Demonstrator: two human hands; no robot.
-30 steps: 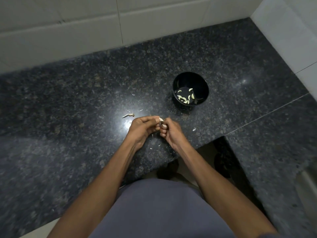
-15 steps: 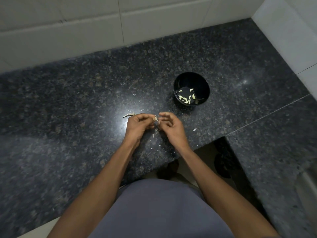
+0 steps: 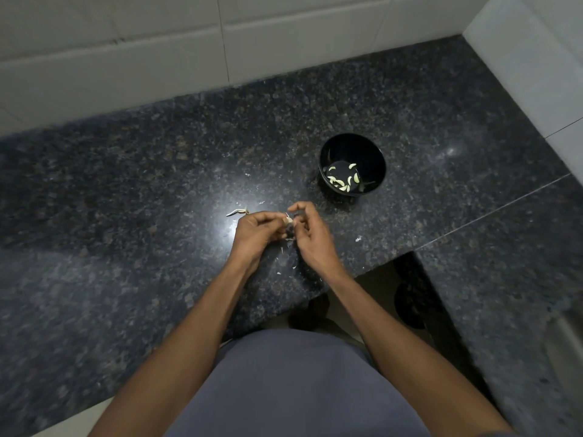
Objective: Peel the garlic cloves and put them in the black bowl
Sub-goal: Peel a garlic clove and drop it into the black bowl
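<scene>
My left hand (image 3: 257, 231) pinches a small pale garlic clove (image 3: 288, 220) at its fingertips, just above the dark granite counter (image 3: 126, 216). My right hand (image 3: 310, 236) is close against it from the right, fingers curled and picking at the clove's skin. The black bowl (image 3: 375, 159) stands beyond and to the right of my hands, with several peeled cloves (image 3: 342, 181) on its bottom. Small white flakes of skin (image 3: 285, 250) lie on the counter under and around my hands.
A dried stem piece (image 3: 237, 212) lies just left of my left hand. A larger skin flake (image 3: 358, 238) rests to the right. White tiled walls (image 3: 157, 58) bound the counter behind and on the right. The counter edge steps back near my body.
Both hands have shifted slightly away from me, toward the bowl. The right hand's fingers have opened out a little around the clove, and more skin flakes lie below.
</scene>
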